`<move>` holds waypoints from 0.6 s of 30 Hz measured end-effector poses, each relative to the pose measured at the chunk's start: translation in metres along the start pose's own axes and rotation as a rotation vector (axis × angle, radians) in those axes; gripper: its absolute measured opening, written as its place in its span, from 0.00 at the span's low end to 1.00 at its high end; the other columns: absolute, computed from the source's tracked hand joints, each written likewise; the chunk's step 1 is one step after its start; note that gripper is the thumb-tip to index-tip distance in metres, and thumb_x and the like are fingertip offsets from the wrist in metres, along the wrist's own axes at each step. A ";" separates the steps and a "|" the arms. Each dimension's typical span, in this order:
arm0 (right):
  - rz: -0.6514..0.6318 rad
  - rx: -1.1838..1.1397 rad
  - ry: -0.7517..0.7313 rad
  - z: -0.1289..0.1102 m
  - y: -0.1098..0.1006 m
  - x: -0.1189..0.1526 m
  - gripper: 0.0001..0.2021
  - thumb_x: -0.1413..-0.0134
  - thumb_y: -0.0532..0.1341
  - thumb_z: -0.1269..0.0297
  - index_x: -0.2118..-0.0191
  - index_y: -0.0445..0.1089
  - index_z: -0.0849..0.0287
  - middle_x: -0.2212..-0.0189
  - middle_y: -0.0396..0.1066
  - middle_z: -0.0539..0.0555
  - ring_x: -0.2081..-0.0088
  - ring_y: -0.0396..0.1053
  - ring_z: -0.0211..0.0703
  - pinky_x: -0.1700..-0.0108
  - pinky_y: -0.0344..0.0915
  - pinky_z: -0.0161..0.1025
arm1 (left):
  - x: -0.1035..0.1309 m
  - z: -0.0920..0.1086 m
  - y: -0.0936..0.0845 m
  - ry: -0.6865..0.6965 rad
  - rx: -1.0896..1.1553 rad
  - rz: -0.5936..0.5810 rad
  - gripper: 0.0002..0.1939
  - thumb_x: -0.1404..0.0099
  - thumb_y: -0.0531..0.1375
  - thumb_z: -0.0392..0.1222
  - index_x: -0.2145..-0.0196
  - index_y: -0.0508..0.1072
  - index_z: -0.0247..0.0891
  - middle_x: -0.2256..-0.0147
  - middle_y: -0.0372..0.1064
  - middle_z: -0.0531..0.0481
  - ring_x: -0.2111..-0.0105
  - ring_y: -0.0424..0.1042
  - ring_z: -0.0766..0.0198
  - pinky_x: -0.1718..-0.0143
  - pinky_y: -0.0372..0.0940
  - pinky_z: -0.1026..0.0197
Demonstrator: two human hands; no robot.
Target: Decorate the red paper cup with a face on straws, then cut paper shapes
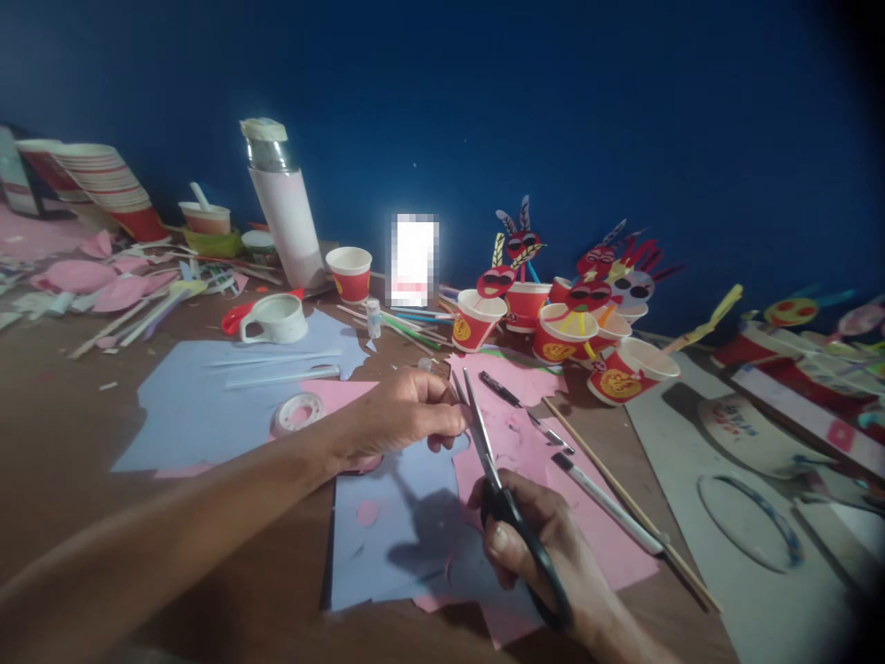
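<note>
My right hand [536, 544] is closed round the black handles of a pair of scissors [488, 438], whose slim blades point up and away, slightly parted. Beside the blade tips, my left hand [415, 415] has its thumb and fingers pinched together; whatever they hold is too small or hidden to name. Both hands are above blue paper [394, 544] and pink paper [573, 498] on the brown table. A roll of tape [299, 414] lies just left of my left wrist.
Decorated red cups [477, 318] stand at the back right, a tall flask [283, 217] at the back left. Pens [499, 389] and a wooden stick [601, 466] lie on the right. A white mug [277, 320] and paper scraps [76, 275] are on the left.
</note>
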State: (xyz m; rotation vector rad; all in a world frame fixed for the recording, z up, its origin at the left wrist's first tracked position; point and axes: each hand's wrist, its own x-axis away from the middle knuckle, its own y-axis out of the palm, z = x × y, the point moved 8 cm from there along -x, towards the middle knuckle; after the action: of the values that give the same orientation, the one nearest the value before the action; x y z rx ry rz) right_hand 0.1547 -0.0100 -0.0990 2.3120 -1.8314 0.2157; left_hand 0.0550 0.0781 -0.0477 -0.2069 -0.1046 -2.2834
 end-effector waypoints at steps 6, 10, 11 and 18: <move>-0.002 -0.002 0.003 0.001 0.000 0.000 0.21 0.58 0.64 0.48 0.67 0.65 0.62 0.85 0.59 0.44 0.86 0.54 0.29 0.83 0.52 0.28 | 0.001 0.000 -0.001 -0.011 0.005 0.012 0.04 0.45 0.58 0.36 0.77 0.69 0.34 0.80 0.63 0.55 0.78 0.61 0.70 0.74 0.57 0.64; -0.004 -0.004 0.008 0.002 0.000 0.000 0.21 0.58 0.64 0.47 0.68 0.65 0.61 0.85 0.59 0.44 0.86 0.54 0.29 0.84 0.52 0.28 | 0.001 0.000 0.000 -0.014 0.017 0.016 0.04 0.46 0.57 0.36 0.77 0.69 0.35 0.80 0.62 0.56 0.78 0.61 0.70 0.73 0.57 0.64; -0.005 -0.005 0.012 0.002 0.000 0.000 0.21 0.59 0.64 0.47 0.68 0.65 0.61 0.85 0.59 0.44 0.86 0.54 0.29 0.84 0.51 0.28 | 0.001 0.000 0.000 -0.013 0.017 0.016 0.04 0.46 0.57 0.36 0.77 0.69 0.35 0.81 0.62 0.55 0.78 0.61 0.70 0.74 0.57 0.64; 0.009 -0.005 0.022 0.002 0.000 -0.001 0.21 0.60 0.65 0.47 0.68 0.65 0.61 0.85 0.59 0.44 0.86 0.54 0.29 0.84 0.52 0.28 | 0.002 0.002 0.000 -0.010 0.015 0.020 0.04 0.46 0.57 0.35 0.77 0.70 0.34 0.80 0.62 0.55 0.78 0.61 0.70 0.73 0.57 0.64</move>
State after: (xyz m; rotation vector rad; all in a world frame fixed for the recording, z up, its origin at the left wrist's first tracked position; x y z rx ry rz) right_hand 0.1549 -0.0099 -0.1012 2.2889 -1.8308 0.2361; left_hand 0.0539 0.0774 -0.0454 -0.2106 -0.1248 -2.2613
